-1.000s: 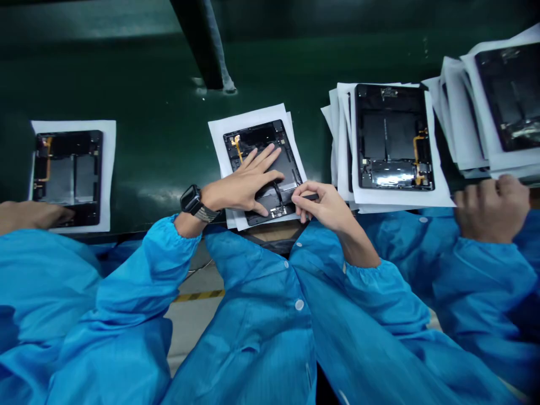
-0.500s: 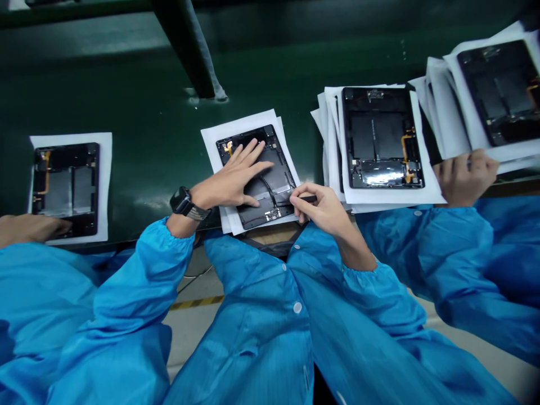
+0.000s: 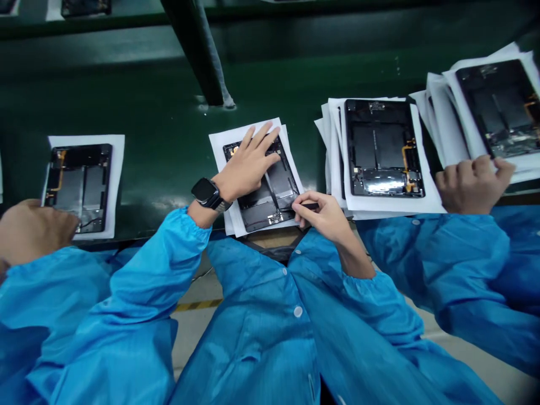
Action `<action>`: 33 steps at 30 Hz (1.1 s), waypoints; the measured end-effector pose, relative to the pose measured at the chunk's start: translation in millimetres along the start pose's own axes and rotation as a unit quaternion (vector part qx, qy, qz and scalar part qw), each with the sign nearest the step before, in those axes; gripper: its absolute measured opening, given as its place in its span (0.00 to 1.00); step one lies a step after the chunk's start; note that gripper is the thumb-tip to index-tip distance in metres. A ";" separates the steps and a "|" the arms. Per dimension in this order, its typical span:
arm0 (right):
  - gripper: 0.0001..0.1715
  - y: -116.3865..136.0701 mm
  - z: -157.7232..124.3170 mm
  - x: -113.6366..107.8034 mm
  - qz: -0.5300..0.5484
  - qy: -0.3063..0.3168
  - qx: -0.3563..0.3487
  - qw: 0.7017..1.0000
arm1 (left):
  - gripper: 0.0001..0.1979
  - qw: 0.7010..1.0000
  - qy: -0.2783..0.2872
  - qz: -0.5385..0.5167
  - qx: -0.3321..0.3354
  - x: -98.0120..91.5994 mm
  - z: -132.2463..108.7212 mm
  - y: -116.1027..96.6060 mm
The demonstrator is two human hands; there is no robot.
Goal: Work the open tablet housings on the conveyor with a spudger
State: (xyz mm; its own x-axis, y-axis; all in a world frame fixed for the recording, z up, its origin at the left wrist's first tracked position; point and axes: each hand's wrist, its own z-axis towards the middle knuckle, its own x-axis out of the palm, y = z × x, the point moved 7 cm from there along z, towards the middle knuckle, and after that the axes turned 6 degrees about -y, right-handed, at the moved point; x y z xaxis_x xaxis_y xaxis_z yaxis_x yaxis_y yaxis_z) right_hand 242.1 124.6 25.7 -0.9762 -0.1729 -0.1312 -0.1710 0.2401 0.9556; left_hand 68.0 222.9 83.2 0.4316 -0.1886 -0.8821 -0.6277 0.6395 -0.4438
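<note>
An opened tablet [image 3: 284, 175] with its inner parts showing lies tilted on white sheets [image 3: 218, 147] at the bench edge. My left hand [image 3: 248, 163] lies over its upper left part with fingers spread, hiding that area. A black flat cable [image 3: 272, 194] runs down the middle to a small circuit board [image 3: 276, 218] at the near edge. My right hand [image 3: 324, 216], at the tablet's lower right corner, pinches a slim black tool [image 3: 311, 206]. The tool's tip is too small to make out.
To the right, an opened tablet [image 3: 383, 149] rests on stacked sheets, with another tablet [image 3: 500, 107] beyond. A co-worker's hand [image 3: 472, 183] is between them. Leftward, a co-worker's hand [image 3: 37, 230] touches another tablet [image 3: 95, 185]. A dark post [image 3: 194, 50] stands behind.
My left hand has slid up and right across the tablet. The black cable now looks straighter. My right hand stays at the lower right corner. The view has shifted slightly.
</note>
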 end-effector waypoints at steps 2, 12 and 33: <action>0.20 1.2 -0.6 -2.1 0.003 -0.011 -0.003 1.000 | 0.26 0.996 -0.057 -0.004 -0.068 -5.9 -23.5 -5.2; 0.16 4.4 6.6 1.7 -0.007 -0.027 -0.014 1.000 | 0.39 0.898 -0.278 0.053 -0.338 78.5 -190.4 -99.6; 0.11 21.6 8.7 24.3 -0.106 0.011 -0.048 0.993 | 0.39 0.902 -0.238 0.000 -0.361 105.3 -166.9 -97.8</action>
State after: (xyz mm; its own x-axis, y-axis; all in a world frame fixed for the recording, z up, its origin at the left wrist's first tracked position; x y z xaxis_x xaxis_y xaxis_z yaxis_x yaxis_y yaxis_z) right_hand 213.5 133.9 40.9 -0.9164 -0.2316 -0.3265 -0.3572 0.1051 0.9281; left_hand 66.7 16.1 7.4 0.5533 0.2625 -0.7905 -0.8112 -0.0456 -0.5830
